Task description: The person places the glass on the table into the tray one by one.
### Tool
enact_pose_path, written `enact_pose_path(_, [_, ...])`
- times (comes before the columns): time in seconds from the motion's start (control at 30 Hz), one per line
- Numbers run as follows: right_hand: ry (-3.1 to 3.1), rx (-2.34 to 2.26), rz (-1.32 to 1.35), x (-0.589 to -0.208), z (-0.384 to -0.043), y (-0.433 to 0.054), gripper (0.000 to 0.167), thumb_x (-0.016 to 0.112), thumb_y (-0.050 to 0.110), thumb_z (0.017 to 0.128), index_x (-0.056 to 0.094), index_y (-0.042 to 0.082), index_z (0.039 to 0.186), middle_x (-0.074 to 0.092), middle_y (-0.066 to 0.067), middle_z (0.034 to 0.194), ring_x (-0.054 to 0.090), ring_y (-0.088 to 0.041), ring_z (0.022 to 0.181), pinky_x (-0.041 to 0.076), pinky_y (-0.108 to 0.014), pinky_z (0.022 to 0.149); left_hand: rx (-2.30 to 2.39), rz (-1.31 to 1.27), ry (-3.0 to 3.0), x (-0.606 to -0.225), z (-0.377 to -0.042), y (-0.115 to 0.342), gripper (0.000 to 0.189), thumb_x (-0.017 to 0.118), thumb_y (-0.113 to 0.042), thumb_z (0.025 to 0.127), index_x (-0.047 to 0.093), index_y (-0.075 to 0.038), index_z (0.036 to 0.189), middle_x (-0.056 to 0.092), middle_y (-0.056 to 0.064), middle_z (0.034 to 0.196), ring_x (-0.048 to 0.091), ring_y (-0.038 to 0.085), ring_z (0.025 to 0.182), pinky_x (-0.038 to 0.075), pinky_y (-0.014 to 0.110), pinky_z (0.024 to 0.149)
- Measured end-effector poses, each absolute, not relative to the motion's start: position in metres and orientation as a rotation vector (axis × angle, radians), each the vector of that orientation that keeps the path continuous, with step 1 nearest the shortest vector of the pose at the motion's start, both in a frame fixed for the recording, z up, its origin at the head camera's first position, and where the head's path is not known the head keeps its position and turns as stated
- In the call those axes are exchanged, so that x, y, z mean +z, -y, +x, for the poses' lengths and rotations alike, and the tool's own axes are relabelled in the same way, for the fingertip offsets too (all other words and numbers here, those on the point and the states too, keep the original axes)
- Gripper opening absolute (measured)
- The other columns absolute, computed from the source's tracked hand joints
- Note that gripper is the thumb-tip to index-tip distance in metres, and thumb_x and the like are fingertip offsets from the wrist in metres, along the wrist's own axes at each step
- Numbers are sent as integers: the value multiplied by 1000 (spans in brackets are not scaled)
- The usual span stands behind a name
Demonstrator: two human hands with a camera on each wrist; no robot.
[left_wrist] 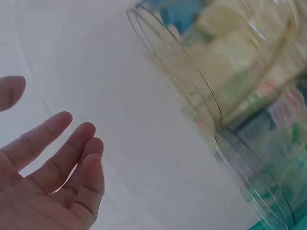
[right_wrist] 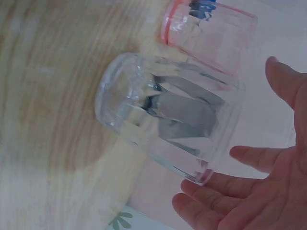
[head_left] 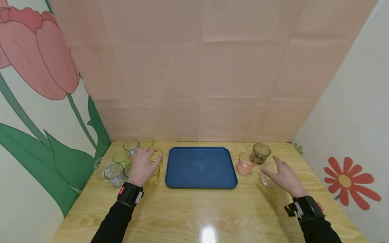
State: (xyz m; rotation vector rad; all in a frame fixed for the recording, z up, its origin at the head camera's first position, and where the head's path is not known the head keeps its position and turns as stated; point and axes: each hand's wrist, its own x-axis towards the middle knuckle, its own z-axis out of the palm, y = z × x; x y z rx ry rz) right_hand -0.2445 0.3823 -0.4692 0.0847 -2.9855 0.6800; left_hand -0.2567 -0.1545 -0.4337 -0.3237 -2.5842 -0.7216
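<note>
My left hand [head_left: 143,166] hovers above a group of several glasses on the left, fingers spread and loosely bent, holding nothing. Near it stand a yellow glass [head_left: 154,179], a green glass [head_left: 121,156] and a bluish glass [head_left: 114,176]; the hand hides part of the group. In the left wrist view, glass rims [left_wrist: 211,108] lie apart from the fingertips. On the right, my right hand [head_left: 287,179] is beside a clear glass [head_left: 267,181], thumb and fingers spread around its rim side. The right wrist view has fingertips [right_wrist: 189,187] right at the rim of that upright clear glass.
A blue rectangular tray [head_left: 200,167] lies mid-table between both groups. Behind the clear glass stand a pink glass [head_left: 244,167] and a dark grey glass [head_left: 261,153]. A pinkish covered wall [head_left: 200,84] rises at the table's back edge, with painted walls at both sides.
</note>
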Motion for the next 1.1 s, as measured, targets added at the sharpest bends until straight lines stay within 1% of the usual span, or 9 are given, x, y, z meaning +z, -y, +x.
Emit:
enact_pose_path(0.07, [2989,689,72,-471,-243,-384,101,62,55,104,21,-17,161,34,-54,150,40,-71,132,40,-78,102,-711,-337,2557,-435,-255,149,33,71,-29,104,76,-1,119,75,22,116,69,40,109,58,52,94])
enact_pose_path(0.17, [2980,701,67,-475,-241,-385,102,66,55,102,23,-17,161,36,-53,149,41,-70,130,42,-77,101,-683,-362,2546,-436,-252,141,25,74,-27,102,79,-3,107,77,16,98,71,30,83,59,44,73])
enact_pose_path(0.23, [2969,704,68,-478,-240,-386,102,68,53,101,25,-18,159,38,-54,146,42,-70,128,44,-76,99,-673,-378,2559,-436,-252,136,22,74,-26,101,79,-4,101,75,12,86,66,23,70,55,38,64])
enact_pose_path(0.33, [2958,705,58,-481,-240,-388,101,72,51,100,27,-21,156,42,-54,143,46,-69,125,46,-74,98,-677,-386,2592,-437,-253,129,22,74,-25,101,78,-6,91,68,5,73,55,14,60,44,29,58])
enact_pose_path(0.5, [2962,757,0,-485,-242,-391,106,78,44,96,24,-28,152,45,-55,137,53,-67,119,52,-69,91,-699,-390,2670,-443,-256,120,25,72,-20,102,75,-7,81,58,0,62,46,10,54,34,23,53])
enact_pose_path(0.67, [2954,817,-65,-489,-245,-392,104,77,42,97,23,-31,149,46,-56,135,55,-67,120,54,-66,91,-687,-348,2781,-453,-254,112,23,70,-17,103,74,-4,84,59,0,63,50,10,53,36,24,50])
enact_pose_path(0.8, [2939,858,-112,-492,-246,-393,104,77,42,96,24,-30,149,45,-56,136,54,-67,122,53,-67,94,-608,-386,2802,-466,-247,105,22,73,-10,99,69,-2,80,60,5,64,60,19,56,46,31,50])
enact_pose_path(0.93, [2908,910,-165,-494,-246,-393,102,78,39,96,23,-28,150,44,-56,138,52,-66,124,51,-68,95,-542,-438,2777,-479,-243,102,23,77,-5,94,65,-2,74,65,11,67,69,30,64,55,41,56])
enact_pose_path(1.1, [2842,981,-190,-494,-244,-390,103,77,40,98,18,-22,155,41,-52,143,48,-65,127,50,-67,95,-446,-421,2765,-494,-242,98,17,79,1,88,66,1,78,70,17,73,72,35,66,59,45,58])
